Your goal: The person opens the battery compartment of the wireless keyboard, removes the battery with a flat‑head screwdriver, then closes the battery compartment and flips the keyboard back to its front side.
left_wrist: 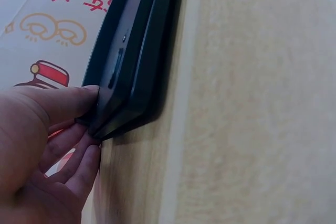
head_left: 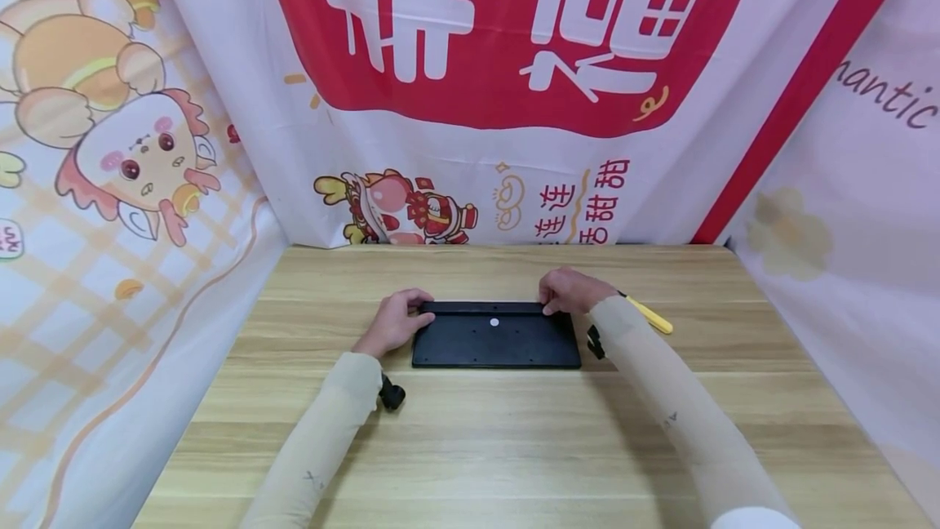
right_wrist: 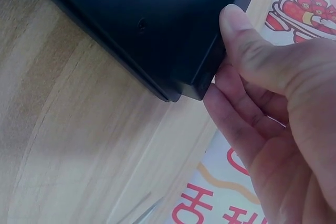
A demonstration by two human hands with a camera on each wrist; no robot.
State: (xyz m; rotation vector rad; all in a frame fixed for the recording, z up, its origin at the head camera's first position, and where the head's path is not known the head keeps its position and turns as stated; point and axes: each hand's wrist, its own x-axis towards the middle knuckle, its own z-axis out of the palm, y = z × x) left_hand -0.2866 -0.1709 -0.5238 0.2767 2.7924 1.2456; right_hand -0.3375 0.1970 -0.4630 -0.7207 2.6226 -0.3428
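A black keyboard [head_left: 495, 348] lies face down on the wooden table, its underside showing small screws, a white round sticker [head_left: 494, 322] and a raised bar along the far edge. At its far left corner, my left hand [head_left: 396, 323] pinches the raised edge, thumb on top and fingers beneath. My right hand [head_left: 576, 292] grips the far right corner. Up close in the right wrist view, the right thumb [right_wrist: 236, 22] presses the side of the raised bar with the other fingers curled below. The left wrist view has the keyboard [left_wrist: 139, 61] nearly edge-on.
A tool with a yellow handle [head_left: 656, 319] lies on the table [head_left: 470, 447] just beyond the right wrist. Printed cloth hangs form a back wall [head_left: 470, 145] and two side walls around the table. Small black devices are strapped under both wrists.
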